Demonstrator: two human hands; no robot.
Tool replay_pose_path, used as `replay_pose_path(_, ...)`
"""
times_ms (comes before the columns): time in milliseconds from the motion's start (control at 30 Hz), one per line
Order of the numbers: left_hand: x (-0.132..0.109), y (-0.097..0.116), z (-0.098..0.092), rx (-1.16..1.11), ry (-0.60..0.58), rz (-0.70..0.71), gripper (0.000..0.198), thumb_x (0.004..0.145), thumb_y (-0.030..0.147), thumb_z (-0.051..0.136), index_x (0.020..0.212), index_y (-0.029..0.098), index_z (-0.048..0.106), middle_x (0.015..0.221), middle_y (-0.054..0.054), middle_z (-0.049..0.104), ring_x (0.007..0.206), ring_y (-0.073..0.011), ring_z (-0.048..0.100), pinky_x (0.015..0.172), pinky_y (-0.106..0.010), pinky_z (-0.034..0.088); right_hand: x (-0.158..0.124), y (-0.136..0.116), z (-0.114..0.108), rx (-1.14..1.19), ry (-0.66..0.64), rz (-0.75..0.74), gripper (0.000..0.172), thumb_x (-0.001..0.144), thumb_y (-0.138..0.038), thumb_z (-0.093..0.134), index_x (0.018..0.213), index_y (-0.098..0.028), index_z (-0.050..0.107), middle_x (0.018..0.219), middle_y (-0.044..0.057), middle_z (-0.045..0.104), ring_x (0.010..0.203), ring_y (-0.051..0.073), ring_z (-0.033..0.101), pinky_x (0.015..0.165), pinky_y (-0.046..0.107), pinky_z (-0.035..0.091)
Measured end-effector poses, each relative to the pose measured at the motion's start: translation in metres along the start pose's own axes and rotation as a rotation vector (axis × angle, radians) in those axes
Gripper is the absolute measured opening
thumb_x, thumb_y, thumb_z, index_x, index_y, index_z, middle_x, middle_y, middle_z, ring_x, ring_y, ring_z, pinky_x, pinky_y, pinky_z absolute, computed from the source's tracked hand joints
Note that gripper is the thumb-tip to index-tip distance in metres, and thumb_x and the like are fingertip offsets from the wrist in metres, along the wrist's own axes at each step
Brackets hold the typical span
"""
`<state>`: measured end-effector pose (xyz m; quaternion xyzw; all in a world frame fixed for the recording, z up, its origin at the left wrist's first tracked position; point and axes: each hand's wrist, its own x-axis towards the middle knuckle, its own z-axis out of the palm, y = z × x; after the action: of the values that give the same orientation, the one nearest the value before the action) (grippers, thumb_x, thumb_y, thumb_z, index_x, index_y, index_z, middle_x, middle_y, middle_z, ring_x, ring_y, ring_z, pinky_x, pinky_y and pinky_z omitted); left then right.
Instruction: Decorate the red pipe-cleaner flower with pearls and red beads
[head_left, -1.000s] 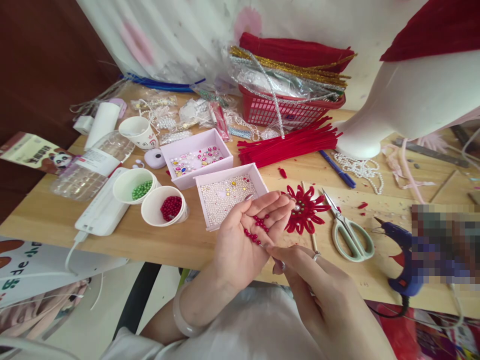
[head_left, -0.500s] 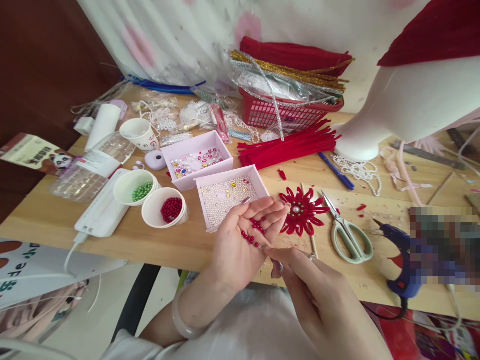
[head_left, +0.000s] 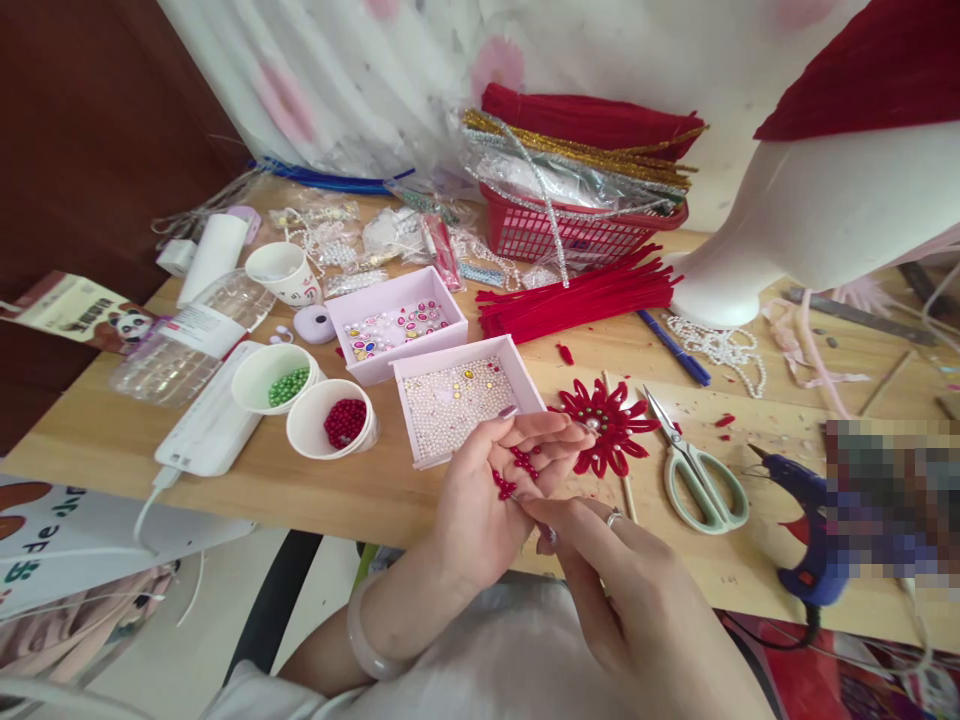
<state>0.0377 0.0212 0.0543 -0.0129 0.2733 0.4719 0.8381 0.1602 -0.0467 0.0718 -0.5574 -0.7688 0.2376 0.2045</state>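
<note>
Several red beads point(head_left: 505, 486) lie in the left hand point(head_left: 480, 520), palm up and loosely cupped. The right hand point(head_left: 626, 570) is curled, its fingers gathered at that palm; whether they pinch anything, I can't tell. Just beyond sits a red flower point(head_left: 611, 432), scissors point(head_left: 681, 446) beside it; off left, a white cup point(head_left: 305, 420).

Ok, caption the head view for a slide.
The left hand cups red beads, the right hand at its palm, near a red beaded flower.
</note>
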Motion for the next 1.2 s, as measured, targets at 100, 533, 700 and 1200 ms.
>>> replay_pose_path(100, 0.0, -0.002, 0.001, -0.018, 0.01, -0.011, 0.046, 0.097, 0.022, 0.045, 0.072, 0.01, 0.081, 0.076, -0.011, 0.08, 0.082, -0.0157, 0.075, 0.094, -0.027, 0.055, -0.001, 0.001, 0.001, -0.006, 0.007, 0.007, 0.04, 0.094, -0.002, 0.041, 0.122, -0.019, 0.064, 0.083, 0.005, 0.07, 0.067, 0.017, 0.067, 0.058, 0.025, 0.051)
replay_pose_path(533, 0.004, -0.004, 0.001, -0.078, 0.066, -0.058, 0.046, 0.097, 0.02, 0.046, 0.067, 0.009, 0.079, 0.074, -0.011, 0.079, 0.077, -0.0151, 0.076, 0.092, -0.025, 0.057, 0.005, -0.002, -0.005, -0.171, -0.042, -0.004, 0.053, 0.087, 0.0, 0.041, 0.129, -0.018, 0.068, 0.077, 0.006, 0.07, 0.06, 0.018, 0.065, 0.05, 0.025, 0.05)
replay_pose_path(700, 0.004, -0.004, -0.005, -0.008, 0.054, -0.088, 0.038, 0.093, 0.022, 0.052, 0.071, 0.009, 0.08, 0.076, -0.011, 0.078, 0.079, -0.0164, 0.073, 0.093, -0.028, 0.054, 0.007, -0.002, -0.007, -0.331, -0.028, -0.086, 0.054, 0.081, 0.001, 0.042, 0.123, -0.017, 0.071, 0.071, 0.005, 0.07, 0.054, 0.018, 0.063, 0.044, 0.025, 0.045)
replay_pose_path(1200, 0.006, -0.001, 0.0, -0.066, 0.006, -0.175, 0.044, 0.094, 0.023, 0.046, 0.069, 0.008, 0.08, 0.073, -0.01, 0.079, 0.075, -0.0156, 0.075, 0.083, -0.024, 0.055, 0.016, 0.001, -0.016, -0.318, -0.051, -0.106, 0.04, 0.09, -0.002, 0.044, 0.117, -0.019, 0.068, 0.076, 0.006, 0.074, 0.065, 0.023, 0.071, 0.051, 0.029, 0.054)
